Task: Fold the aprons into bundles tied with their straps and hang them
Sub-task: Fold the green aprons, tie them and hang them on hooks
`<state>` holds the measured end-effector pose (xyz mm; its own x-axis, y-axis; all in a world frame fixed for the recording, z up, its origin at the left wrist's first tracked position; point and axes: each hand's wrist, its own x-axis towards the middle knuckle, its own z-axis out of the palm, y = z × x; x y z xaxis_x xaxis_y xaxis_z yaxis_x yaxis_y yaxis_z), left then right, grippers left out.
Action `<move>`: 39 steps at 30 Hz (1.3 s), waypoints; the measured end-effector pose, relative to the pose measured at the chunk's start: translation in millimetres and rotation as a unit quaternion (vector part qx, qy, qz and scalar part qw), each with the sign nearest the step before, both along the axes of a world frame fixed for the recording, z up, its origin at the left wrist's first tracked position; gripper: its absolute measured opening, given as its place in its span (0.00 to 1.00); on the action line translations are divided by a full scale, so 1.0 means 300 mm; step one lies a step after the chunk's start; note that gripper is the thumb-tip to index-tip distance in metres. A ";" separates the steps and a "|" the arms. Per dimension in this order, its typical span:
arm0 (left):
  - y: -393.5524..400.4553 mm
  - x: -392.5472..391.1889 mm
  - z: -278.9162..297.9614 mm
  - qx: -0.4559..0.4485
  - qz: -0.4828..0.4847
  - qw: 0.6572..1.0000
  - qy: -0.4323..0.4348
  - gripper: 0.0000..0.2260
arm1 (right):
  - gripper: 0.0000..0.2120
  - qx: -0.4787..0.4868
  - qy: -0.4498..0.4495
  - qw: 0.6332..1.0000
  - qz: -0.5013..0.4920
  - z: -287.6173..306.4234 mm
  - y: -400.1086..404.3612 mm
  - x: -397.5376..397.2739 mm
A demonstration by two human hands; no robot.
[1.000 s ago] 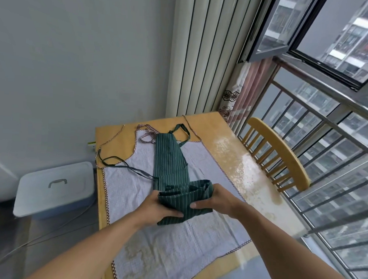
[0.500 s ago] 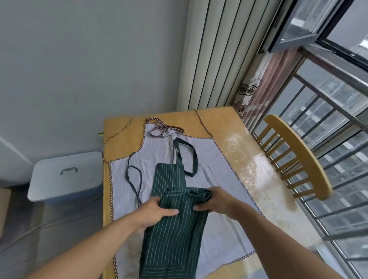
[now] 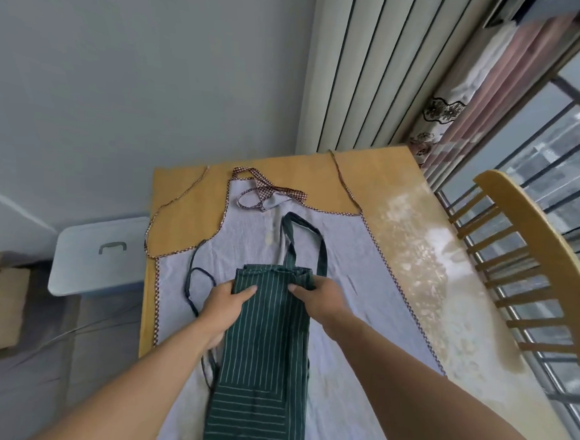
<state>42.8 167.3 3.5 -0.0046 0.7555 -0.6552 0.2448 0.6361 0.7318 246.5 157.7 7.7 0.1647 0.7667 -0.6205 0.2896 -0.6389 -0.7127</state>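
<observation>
A wooden table (image 3: pixel 190 195) fills the middle of the frame, running from the far wall toward the bottom edge. Spread flat over most of it lies a pale white apron (image 3: pixel 353 256), edged in checked trim, its checked neck strap (image 3: pixel 270 194) bunched near the table's far end in the upper centre. On top of the white apron, in the lower centre, lies a green striped apron (image 3: pixel 266 358) folded into a long narrow strip that runs down to the bottom edge; its dark neck loop (image 3: pixel 301 233) reaches up toward the centre, and a thin dark waist strap (image 3: pixel 193 282) curls off its left side across the white cloth.

To the right stands a wooden chair (image 3: pixel 543 251) beside a window railing. At the left edge, on the floor, sits a pale blue lidded box (image 3: pixel 94 258).

Both hands grip the upper end of the green strip: the left hand (image 3: pixel 225 303) pinches its left corner with the thumb on top, and the right hand (image 3: pixel 321 297) grasps the right corner, fingers curled round the fabric.
</observation>
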 end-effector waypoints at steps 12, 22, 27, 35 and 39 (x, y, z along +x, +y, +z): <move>0.153 0.018 -0.098 -0.058 -0.062 0.987 0.139 0.16 | 0.21 -0.060 0.012 0.996 -0.064 -0.154 0.079 -0.042; 0.080 0.028 0.061 -0.175 -0.025 0.978 -0.113 0.32 | 0.46 -0.120 0.254 0.959 -0.036 -0.096 -0.007 0.027; 0.031 -0.007 0.133 -0.176 -0.078 0.963 -0.190 0.16 | 0.32 -0.106 0.312 0.944 -0.001 0.008 -0.107 0.043; 0.004 0.004 0.344 -0.056 -0.150 0.973 -0.167 0.14 | 0.20 -0.008 0.275 0.961 0.012 0.278 -0.151 0.058; 0.034 0.044 0.549 0.076 -0.175 0.965 -0.178 0.15 | 0.18 0.117 0.259 0.959 0.000 0.508 -0.131 0.088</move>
<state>55.8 177.4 168.2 0.4734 0.7571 -0.4501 0.1411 0.4392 0.8872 273.0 118.5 160.0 -0.1196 0.8945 -0.4307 -0.1420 -0.4448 -0.8843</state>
